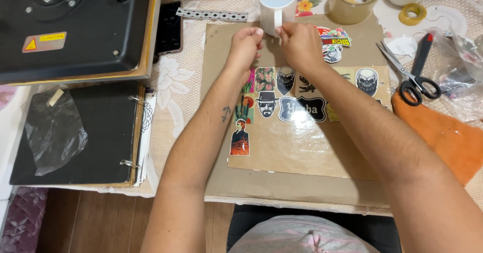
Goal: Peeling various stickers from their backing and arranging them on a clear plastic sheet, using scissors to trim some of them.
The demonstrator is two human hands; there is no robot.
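Observation:
A white mug (277, 0) stands at the far edge of a brown paper sheet (282, 182). My left hand (245, 46) and my right hand (301, 44) meet just in front of the mug, fingertips pinched together near its handle. What they pinch is too small to make out. Below the hands, several printed stickers (274, 99) lie on a glossy brown sheet: skulls, a man in a hat, a cactus, a standing figure.
A black heat press (70, 21) sits at the far left, a black ring binder (75, 132) below it. A phone (168, 26), a roll of brown tape (353, 0), a small yellow tape roll (412, 13), scissors (410, 77) and an orange cloth (443, 137) surround the paper.

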